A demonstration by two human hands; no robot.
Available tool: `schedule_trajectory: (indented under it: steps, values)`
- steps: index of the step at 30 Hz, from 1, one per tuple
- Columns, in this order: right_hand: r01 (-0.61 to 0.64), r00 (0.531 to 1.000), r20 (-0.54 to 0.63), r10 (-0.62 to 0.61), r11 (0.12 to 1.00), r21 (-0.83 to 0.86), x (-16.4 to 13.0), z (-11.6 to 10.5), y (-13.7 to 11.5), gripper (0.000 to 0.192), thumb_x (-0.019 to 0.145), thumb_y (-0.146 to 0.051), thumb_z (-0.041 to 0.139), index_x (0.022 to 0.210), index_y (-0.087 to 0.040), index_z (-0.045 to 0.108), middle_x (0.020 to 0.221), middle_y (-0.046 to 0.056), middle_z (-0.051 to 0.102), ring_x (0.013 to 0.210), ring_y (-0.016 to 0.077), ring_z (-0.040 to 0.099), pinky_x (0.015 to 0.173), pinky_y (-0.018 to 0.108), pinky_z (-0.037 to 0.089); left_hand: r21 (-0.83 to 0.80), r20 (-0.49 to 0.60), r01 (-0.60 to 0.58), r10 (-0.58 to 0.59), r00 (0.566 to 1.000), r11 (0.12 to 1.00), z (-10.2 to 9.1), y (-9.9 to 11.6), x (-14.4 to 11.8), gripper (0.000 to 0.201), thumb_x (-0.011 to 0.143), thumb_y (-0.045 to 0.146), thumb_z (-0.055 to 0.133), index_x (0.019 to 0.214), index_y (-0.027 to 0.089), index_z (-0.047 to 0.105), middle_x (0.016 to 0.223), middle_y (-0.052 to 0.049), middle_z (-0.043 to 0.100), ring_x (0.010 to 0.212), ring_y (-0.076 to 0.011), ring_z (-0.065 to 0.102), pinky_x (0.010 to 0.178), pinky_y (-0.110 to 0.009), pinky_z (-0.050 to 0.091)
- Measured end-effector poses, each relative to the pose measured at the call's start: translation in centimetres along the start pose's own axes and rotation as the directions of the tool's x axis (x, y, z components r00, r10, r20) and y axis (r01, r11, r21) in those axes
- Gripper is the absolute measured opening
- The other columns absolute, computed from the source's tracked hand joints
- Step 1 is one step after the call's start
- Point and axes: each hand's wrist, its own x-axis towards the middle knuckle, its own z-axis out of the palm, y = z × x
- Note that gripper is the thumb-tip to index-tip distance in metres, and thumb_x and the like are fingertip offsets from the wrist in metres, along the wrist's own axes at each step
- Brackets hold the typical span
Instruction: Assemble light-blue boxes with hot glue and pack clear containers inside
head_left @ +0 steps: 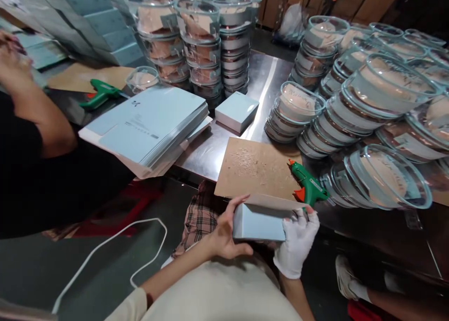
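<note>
Low in front of my body, at the table's edge, I hold a pale blue cardboard box [263, 226] between both hands. My bare left hand [228, 232] grips its left end, thumb along the near side and fingers reaching over the far side. Wearing a white glove with fingertips showing, my right hand [298, 239] clasps the right end. A raised flap stands along the box's far side. Just beyond lies a brown cardboard sheet [259, 171] strewn with small whitish bits. On its right edge rests a green glue gun [308, 183] with an orange tip and trigger.
A closed pale blue box [236, 111] sits on the metal table [270, 73]. Left is a pile of flat printed card [147, 120] and another green glue gun [101, 94]. Stacked clear tubs [199, 45] stand behind; more tubs [372, 87] crowd the right. A co-worker's arm [42, 106] is at left.
</note>
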Motion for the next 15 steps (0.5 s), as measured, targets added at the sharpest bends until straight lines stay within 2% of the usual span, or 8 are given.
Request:
schedule_trajectory:
  steps: [2,4,6,8,9,12,13,15]
  values:
    - [-0.027,0.999,0.045,0.027,1.0,0.01,0.8,-0.4,-0.9,0.07,0.093,-0.041,0.066,0.155,-0.028,0.036,0.138,0.012,0.058,0.118,0.0221,0.066,0.099,0.039,0.057,0.009,0.057,-0.053,0.053,0.997,0.999,-0.9,0.5,0.0,0.048,0.091,0.06,0.073,0.127,0.032,0.058,0.145,-0.015,0.048,0.126,-0.0316,0.061,0.098,-0.046,0.054]
    - [-0.038,0.998,0.047,0.044,0.993,-0.11,2.6,-2.0,-1.5,0.06,0.096,-0.049,0.058,0.15,-0.024,0.045,0.137,0.014,0.061,0.115,0.0231,0.068,0.097,0.042,0.057,0.05,0.043,-0.011,0.009,0.999,0.999,-1.8,0.7,-0.2,0.034,0.095,0.05,0.071,0.12,0.029,0.065,0.142,-0.013,0.05,0.119,-0.0281,0.063,0.095,-0.041,0.054]
    - [-0.047,0.999,-0.038,0.036,0.941,-0.336,5.6,-4.1,-1.8,0.057,0.094,-0.061,0.052,0.132,-0.018,0.061,0.131,0.017,0.066,0.115,0.0294,0.068,0.1,0.05,0.054,0.101,-0.038,0.087,-0.084,0.996,0.991,-2.6,0.6,-0.5,0.035,0.095,0.054,0.07,0.115,0.025,0.068,0.135,-0.013,0.053,0.117,-0.0281,0.064,0.096,-0.041,0.054]
    - [-0.122,0.992,-0.096,0.085,0.851,-0.511,9.1,-5.9,-1.8,0.058,0.079,-0.068,0.067,0.105,-0.017,0.072,0.114,0.019,0.071,0.114,0.0387,0.065,0.106,0.061,0.045,0.132,-0.098,0.166,-0.154,0.983,0.977,-3.1,0.3,-0.7,0.039,0.094,0.058,0.069,0.111,0.023,0.07,0.129,-0.013,0.056,0.118,-0.0293,0.063,0.097,-0.042,0.054]
    - [-0.184,0.982,-0.083,0.167,0.799,-0.573,10.8,-6.5,-1.7,0.054,0.069,-0.066,0.076,0.095,-0.018,0.073,0.101,0.017,0.073,0.111,0.0412,0.065,0.106,0.063,0.042,0.135,-0.101,0.19,-0.177,0.979,0.973,-3.1,0.2,-0.7,0.041,0.093,0.06,0.069,0.11,0.022,0.071,0.127,-0.013,0.057,0.118,-0.0298,0.063,0.098,-0.043,0.053]
    - [-0.339,0.907,-0.022,0.422,0.696,-0.633,14.2,-6.7,-1.2,0.042,0.052,-0.05,0.088,0.076,-0.021,0.071,0.075,0.009,0.069,0.096,0.0376,0.067,0.093,0.051,0.049,0.111,-0.067,0.226,-0.219,0.973,0.968,-2.9,-0.2,-0.6,0.046,0.092,0.063,0.068,0.11,0.022,0.072,0.127,-0.014,0.059,0.12,-0.0307,0.063,0.099,-0.044,0.053]
    - [-0.37,0.885,-0.003,0.465,0.7,-0.61,14.8,-6.5,-1.0,0.038,0.052,-0.047,0.087,0.073,-0.021,0.07,0.07,0.007,0.067,0.088,0.0339,0.068,0.084,0.045,0.051,0.099,-0.067,0.229,-0.223,0.972,0.968,-2.8,-0.3,-0.5,0.046,0.092,0.064,0.068,0.11,0.022,0.072,0.126,-0.014,0.06,0.12,-0.0309,0.063,0.099,-0.044,0.053]
    - [-0.406,0.872,0.035,0.489,0.761,-0.507,15.2,-6.0,-0.7,0.034,0.055,-0.046,0.082,0.071,-0.019,0.069,0.065,0.005,0.065,0.071,0.0263,0.066,0.066,0.036,0.05,0.083,-0.095,0.23,-0.222,0.97,0.97,-2.6,-0.5,-0.3,0.046,0.092,0.064,0.068,0.11,0.022,0.071,0.127,-0.015,0.06,0.12,-0.0313,0.063,0.1,-0.044,0.052]
